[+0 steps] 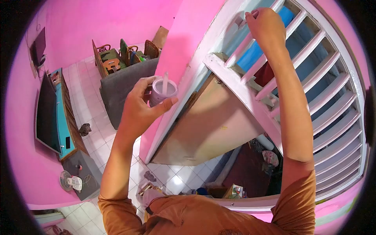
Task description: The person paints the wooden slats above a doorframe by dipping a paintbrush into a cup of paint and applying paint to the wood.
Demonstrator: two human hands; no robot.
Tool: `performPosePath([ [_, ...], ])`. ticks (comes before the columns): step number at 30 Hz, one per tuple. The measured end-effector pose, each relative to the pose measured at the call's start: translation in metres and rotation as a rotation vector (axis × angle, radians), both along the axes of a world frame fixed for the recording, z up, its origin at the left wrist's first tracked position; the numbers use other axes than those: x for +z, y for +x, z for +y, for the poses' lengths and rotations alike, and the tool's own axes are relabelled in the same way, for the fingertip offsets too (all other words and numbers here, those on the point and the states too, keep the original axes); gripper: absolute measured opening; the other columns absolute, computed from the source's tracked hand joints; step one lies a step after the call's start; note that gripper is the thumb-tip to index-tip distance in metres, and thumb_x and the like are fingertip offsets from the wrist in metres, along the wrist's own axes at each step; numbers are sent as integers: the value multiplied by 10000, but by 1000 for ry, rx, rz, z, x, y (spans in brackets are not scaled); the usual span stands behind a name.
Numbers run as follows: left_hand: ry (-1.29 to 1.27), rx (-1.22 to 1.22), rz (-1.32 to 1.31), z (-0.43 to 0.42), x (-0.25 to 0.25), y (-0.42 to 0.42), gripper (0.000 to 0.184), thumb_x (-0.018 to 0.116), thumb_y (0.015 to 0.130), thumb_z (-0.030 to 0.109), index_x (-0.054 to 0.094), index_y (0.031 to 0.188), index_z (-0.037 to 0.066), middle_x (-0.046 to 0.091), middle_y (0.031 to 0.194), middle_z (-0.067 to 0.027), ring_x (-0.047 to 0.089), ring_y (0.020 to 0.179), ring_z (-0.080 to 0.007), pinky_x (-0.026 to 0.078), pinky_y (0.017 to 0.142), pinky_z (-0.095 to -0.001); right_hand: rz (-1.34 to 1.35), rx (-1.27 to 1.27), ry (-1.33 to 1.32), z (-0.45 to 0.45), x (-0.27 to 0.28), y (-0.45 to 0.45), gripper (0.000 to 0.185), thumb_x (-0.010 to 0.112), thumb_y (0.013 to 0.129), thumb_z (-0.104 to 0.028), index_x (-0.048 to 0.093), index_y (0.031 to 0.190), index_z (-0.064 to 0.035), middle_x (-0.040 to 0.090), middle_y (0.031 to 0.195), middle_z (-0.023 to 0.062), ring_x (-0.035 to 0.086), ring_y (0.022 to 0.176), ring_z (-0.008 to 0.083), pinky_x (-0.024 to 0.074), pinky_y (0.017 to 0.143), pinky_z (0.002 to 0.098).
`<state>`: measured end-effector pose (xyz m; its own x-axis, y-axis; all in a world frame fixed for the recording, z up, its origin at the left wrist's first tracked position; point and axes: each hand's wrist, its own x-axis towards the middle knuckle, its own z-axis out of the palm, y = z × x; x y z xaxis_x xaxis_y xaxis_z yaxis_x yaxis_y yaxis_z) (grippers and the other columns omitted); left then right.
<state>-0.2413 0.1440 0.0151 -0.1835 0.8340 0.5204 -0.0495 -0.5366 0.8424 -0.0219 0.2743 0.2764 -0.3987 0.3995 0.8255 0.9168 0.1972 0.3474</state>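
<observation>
A small translucent cup (158,94) is held in my left hand (143,102), its fingers and thumb wrapped round the sides. A pale stick (165,83) stands in the cup, leaning on its rim. High up on the right, my right hand (266,28) is closed beside the white-painted frame and slats (244,49) of the window grille. Its fingertips are pinched together near the frame; whatever they hold, if anything, is too small to make out.
Below the grille is a beige door panel (207,121). A grey sofa (125,86) and wooden chairs (151,49) stand beyond my left hand. At the left are a television (47,113), a turquoise-topped cabinet (62,117) and a fan (66,180).
</observation>
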Motion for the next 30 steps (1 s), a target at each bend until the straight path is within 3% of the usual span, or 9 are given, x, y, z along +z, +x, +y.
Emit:
performPosePath([
  [2, 4, -3, -18, 0, 0, 2, 580, 884, 784, 268, 609, 1212, -11, 665, 1003, -57, 618, 935, -113, 509, 831, -273, 73, 1, -165, -12, -9, -6, 344, 644, 862, -311, 723, 874, 24, 718, 938, 251, 687, 920, 448, 549, 847, 514],
  [5, 13, -2, -34, 0, -2, 2, 577, 883, 784, 260, 608, 1213, -11, 664, 1011, -56, 621, 942, -115, 510, 836, -276, 63, -30, -338, -12, -29, -6, 343, 643, 875, -311, 721, 875, 23, 716, 938, 251, 688, 921, 444, 548, 842, 514],
  [8, 1, 2, -20, -4, 1, 1, 575, 882, 786, 255, 607, 1215, -10, 662, 1019, -56, 622, 950, -117, 511, 846, -279, 86, -30, -202, -16, -31, -7, 321, 645, 881, -292, 718, 884, 21, 715, 926, 248, 689, 918, 436, 550, 839, 506],
  [12, -14, 14, -1, -6, 0, 0, 569, 877, 792, 251, 604, 1219, -7, 662, 1030, -56, 623, 960, -120, 514, 865, -285, 48, -42, -174, -15, -43, -7, 301, 649, 885, -276, 716, 900, 18, 715, 920, 245, 690, 910, 435, 551, 834, 501],
  [15, -20, -20, -50, -7, -1, 1, 569, 877, 793, 251, 604, 1223, -3, 661, 1032, -56, 622, 966, -120, 513, 868, -282, 28, -77, -311, -9, -53, -8, 279, 649, 888, -257, 716, 913, 12, 714, 919, 245, 690, 911, 435, 552, 825, 501],
  [18, -8, -24, -36, -8, -3, 0, 572, 877, 793, 250, 603, 1228, -1, 661, 1034, -55, 620, 972, -119, 512, 868, -281, 88, -24, -210, -6, -53, -5, 280, 652, 888, -262, 717, 907, 11, 713, 904, 242, 692, 906, 429, 549, 823, 504],
  [21, -5, -9, -27, -6, -6, 0, 572, 876, 793, 250, 604, 1230, -1, 662, 1040, -54, 617, 971, -116, 510, 864, -277, 50, -18, -144, -4, -58, -5, 312, 676, 898, -284, 731, 930, 21, 716, 778, 211, 704, 804, 385, 550, 770, 455],
  [23, -28, -9, -22, -8, -4, 0, 572, 876, 794, 252, 605, 1229, -2, 661, 1042, -53, 614, 967, -114, 509, 859, -277, 45, -94, -317, -7, -65, -8, 309, 672, 905, -279, 725, 906, 25, 697, 685, 175, 699, 695, 349, 549, 727, 426],
  [30, -19, -20, -7, -7, -7, -2, 568, 874, 795, 261, 611, 1223, -4, 651, 1042, -51, 601, 969, -111, 497, 854, -272, 130, 44, -274, -11, -66, -3, 299, 679, 918, -271, 721, 885, 23, 690, 649, 145, 675, 555, 262, 543, 627, 375],
])
